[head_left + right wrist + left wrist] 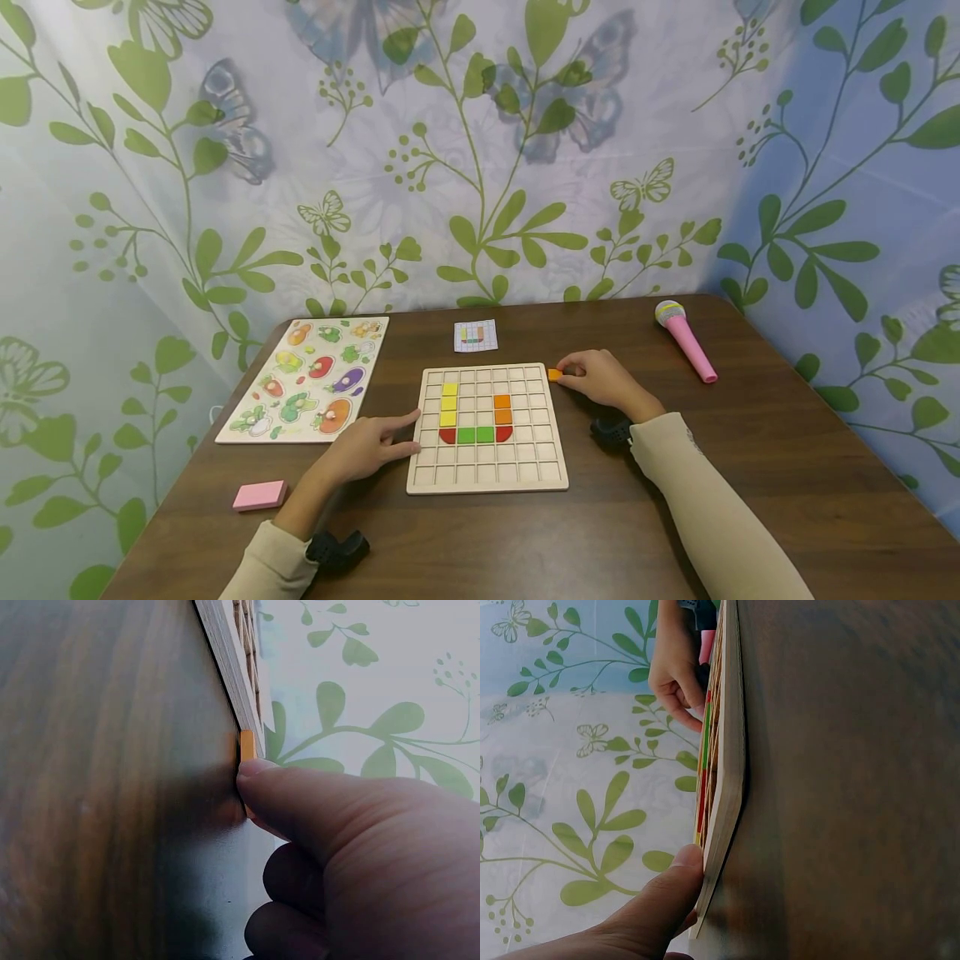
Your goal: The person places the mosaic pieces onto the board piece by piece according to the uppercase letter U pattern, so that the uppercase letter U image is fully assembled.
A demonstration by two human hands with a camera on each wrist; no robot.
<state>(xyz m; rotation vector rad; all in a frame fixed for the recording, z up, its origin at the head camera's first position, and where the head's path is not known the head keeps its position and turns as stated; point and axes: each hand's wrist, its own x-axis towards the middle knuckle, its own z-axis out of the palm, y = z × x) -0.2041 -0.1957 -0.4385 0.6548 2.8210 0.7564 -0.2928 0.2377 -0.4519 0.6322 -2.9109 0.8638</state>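
A square wooden grid board [487, 475] lies on the table. In its cells a column of yellow tiles [448, 404] stands at left and two orange tiles [502, 409] at right. Two green tiles [476, 434] join them below, between two round-cornered red tiles [447, 435]. My left hand [366, 448] touches the board's left edge with thumb and forefinger extended; the thumb [676, 881] shows at the rim in the left wrist view. Beyond the board's upper right corner, my right hand [606, 382] pinches an orange tile [248, 745] between thumb and finger, low by the tabletop.
Behind the board lies a small printed card [475, 336] with a coloured U shape on a grid. A vegetable puzzle board [300, 383] is at left, with a pink block [259, 496] nearer. A pink toy microphone [686, 340] lies at the back right.
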